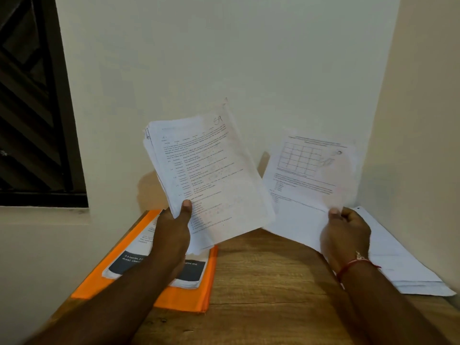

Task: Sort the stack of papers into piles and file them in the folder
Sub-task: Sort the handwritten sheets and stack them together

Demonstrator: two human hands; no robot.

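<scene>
— Stack of papers (206,170): where does it sit?

— Start at the far left. A dark window (32,108) is set in the wall. Below it an orange folder (181,301) lies flat on the wooden table (261,282), and a printed pile (119,266) with a dark band rests on it. Above that pile the left hand (173,230) holds the stack up off the table, tilted, with the printed side facing the camera.

— And the fingers?

— The thumb (186,207) presses the front of the stack at its lower left corner. The other fingers are behind the paper and hidden, so the stack is clamped between them.

— Further right?

— A single sheet (306,185) with a drawn grid stands up beside the stack, and their edges overlap low down. The right hand (346,232) pinches its lower right edge, thumb in front and curled fingers behind. A red thread bracelet (353,263) circles that wrist.

— Anything beyond?

— A pile of white sheets (403,267) lies flat on the table's right side, close to the wall.
</scene>
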